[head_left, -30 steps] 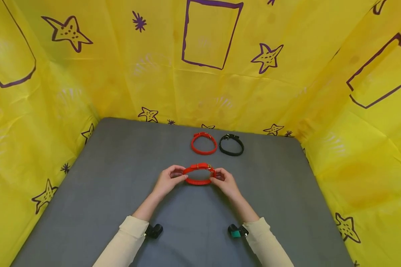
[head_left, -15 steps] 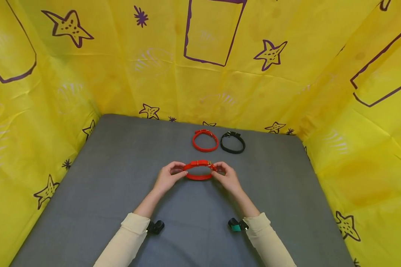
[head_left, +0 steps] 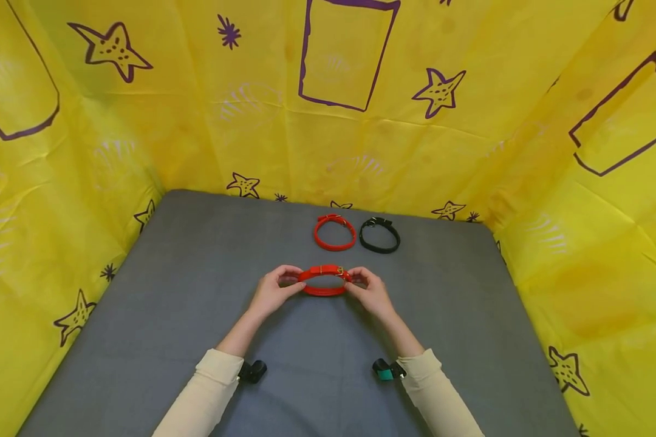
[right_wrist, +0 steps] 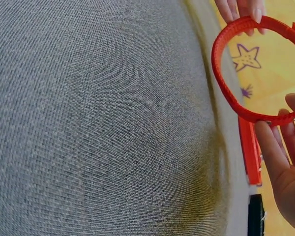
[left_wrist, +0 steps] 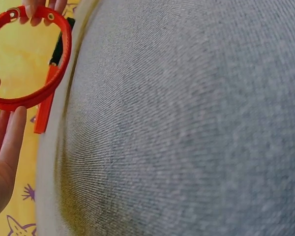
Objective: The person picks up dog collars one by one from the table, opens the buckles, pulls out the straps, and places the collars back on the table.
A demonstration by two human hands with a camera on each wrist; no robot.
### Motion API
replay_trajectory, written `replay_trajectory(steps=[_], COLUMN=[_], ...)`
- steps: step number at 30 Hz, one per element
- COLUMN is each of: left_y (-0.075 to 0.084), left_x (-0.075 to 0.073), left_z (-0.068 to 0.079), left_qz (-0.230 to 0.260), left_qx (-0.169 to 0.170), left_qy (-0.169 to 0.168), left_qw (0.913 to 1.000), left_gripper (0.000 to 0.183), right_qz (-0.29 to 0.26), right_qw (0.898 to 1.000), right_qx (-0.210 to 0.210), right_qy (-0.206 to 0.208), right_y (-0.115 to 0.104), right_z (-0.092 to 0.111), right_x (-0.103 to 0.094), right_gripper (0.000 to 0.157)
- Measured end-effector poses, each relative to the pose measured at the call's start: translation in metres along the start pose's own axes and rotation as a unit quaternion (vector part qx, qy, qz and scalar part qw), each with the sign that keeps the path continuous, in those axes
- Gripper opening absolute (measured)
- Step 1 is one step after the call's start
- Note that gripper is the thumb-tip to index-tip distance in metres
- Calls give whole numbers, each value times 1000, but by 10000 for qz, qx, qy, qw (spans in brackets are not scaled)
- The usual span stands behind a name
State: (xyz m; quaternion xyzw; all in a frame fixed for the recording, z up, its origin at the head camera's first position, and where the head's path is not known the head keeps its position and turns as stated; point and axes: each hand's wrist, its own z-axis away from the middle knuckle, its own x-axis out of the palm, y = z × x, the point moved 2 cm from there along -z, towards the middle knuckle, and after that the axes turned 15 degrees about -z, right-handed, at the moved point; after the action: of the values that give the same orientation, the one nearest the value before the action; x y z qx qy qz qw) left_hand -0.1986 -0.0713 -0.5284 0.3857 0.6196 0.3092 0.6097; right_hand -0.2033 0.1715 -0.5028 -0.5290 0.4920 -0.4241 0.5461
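Note:
A red buckled collar, closed into a loop, is held between my two hands over the middle of the table. My left hand pinches its left side between thumb and fingers. On the opposite side my right hand pinches it near the brass-coloured buckle. Both wrist views show the loop as a wide ring, the collar in the left one and the collar in the right one, raised off the grey cloth. Farther back lie a second red collar and a black collar, side by side and both buckled.
Grey cloth covers the table. Yellow fabric printed with purple stars and outlines hangs around its back and sides. A small black device sits at each wrist by the rolled cream sleeves.
The hands keep hold of the red collar and have barely shifted. The collar's front edge sits slightly higher in the view than a second ago. The two collars behind stay put.

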Motion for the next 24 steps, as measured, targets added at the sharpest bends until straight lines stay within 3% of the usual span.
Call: replay_trajectory(steps=[2,16,24], left_y=[-11,-6,-5], left_x=[4,4,5], left_z=[-4,-5,-5], left_qz=[-25,-311,-362], left_qx=[24,200,276], left_qy=[-6,-67,81], left_qw=[10000,9993,9989], left_gripper=[29,24,23], right_qz=[-16,-5,8], right_qw=[10000,10000,10000], right_qx=[-23,-43,-92], right_qy=[-2,-43,32], right_y=[1,-3,26], right_z=[0,2,-7], right_x=[1,4,0], right_gripper=[16,17,21])
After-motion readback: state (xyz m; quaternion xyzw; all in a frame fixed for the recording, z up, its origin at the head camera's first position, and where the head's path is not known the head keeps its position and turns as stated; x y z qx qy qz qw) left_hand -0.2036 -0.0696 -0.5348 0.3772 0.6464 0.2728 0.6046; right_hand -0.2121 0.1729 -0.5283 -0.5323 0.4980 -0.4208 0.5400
